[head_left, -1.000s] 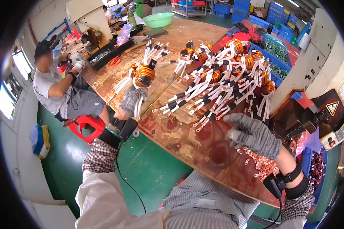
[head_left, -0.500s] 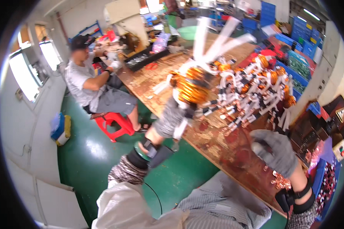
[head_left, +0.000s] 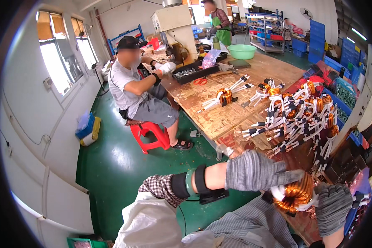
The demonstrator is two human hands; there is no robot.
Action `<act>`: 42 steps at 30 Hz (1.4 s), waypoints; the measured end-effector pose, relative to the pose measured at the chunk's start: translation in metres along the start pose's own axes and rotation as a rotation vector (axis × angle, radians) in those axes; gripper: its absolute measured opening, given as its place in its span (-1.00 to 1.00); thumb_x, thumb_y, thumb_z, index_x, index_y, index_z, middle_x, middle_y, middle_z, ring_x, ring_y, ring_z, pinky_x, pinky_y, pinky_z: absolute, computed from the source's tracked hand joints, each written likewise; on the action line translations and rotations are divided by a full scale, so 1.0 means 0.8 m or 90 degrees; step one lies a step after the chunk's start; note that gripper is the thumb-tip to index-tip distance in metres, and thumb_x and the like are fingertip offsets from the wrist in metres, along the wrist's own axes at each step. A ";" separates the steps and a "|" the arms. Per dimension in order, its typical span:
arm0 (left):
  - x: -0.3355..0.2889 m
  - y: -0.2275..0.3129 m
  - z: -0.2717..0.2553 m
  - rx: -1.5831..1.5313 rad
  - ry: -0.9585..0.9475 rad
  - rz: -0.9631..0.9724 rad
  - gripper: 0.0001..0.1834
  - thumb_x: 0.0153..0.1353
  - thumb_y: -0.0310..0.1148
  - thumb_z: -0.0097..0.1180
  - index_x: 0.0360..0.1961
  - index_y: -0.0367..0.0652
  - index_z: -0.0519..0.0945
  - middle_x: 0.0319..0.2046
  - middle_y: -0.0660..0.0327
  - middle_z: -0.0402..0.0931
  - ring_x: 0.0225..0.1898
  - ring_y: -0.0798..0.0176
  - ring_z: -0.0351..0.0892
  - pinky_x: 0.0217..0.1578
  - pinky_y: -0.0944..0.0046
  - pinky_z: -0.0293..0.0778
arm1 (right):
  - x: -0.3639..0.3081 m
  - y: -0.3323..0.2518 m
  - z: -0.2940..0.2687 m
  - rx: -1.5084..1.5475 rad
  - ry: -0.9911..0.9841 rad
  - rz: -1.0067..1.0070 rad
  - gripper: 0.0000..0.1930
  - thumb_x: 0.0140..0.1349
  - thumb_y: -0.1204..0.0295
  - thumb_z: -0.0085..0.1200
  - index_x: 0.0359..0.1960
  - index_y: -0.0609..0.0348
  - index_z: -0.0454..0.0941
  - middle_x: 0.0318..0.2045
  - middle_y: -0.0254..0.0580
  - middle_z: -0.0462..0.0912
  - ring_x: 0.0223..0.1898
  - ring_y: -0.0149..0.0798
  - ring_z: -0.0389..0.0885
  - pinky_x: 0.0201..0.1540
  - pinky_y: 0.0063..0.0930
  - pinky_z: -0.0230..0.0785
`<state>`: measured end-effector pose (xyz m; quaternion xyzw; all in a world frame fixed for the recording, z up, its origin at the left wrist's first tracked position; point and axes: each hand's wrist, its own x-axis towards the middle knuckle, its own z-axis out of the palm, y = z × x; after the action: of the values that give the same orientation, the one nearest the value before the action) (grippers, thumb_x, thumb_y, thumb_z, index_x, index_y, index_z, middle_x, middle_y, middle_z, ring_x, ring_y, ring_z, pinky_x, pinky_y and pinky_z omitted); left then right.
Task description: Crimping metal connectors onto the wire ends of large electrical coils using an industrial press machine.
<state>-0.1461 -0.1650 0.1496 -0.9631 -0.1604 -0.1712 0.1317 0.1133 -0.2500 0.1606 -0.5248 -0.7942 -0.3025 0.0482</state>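
Observation:
A ring-shaped copper coil (head_left: 294, 194) with white sleeved leads is between my hands at the table's near right edge. My left hand (head_left: 256, 171), in a grey knit glove, closes over the coil's left and upper side. On the coil's right side, my right hand (head_left: 334, 206), gloved the same, is wrapped around its leads. Black-banded lead ends (head_left: 361, 199) stick out beyond that hand. A heap of similar coils (head_left: 293, 113), leads tangled, lies on the wooden table (head_left: 211, 120). One separate coil (head_left: 225, 96) lies farther left.
A co-worker (head_left: 138, 82) sits on a red stool (head_left: 151, 136) by a black parts tray (head_left: 186, 73). Red scissors (head_left: 200, 82), a hammer (head_left: 223, 73) and a green basin (head_left: 242, 51) are on the table. Blue bins (head_left: 345, 101) stand at the right. Another person (head_left: 222, 25) stands far back.
My left hand has brought a coil from above the table's middle down to the near right. My right hand has moved nearer and now grips it too. The head view has shifted.

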 end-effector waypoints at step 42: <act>0.115 0.041 0.140 -1.416 0.299 -0.094 -0.57 0.13 -0.49 -0.05 0.07 -0.21 0.28 0.05 0.18 0.24 0.07 0.24 0.24 0.05 0.32 0.24 | -0.075 0.049 0.042 0.975 -0.248 0.413 -0.47 0.01 0.31 0.13 0.05 0.05 0.27 -0.45 -0.40 0.43 -0.52 -0.57 0.39 -0.54 -0.74 0.27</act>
<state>-0.0202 -0.1363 0.0762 -0.4784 0.0528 -0.4023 -0.7788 0.1818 -0.2697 0.1266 -0.5913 -0.5842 0.4425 0.3365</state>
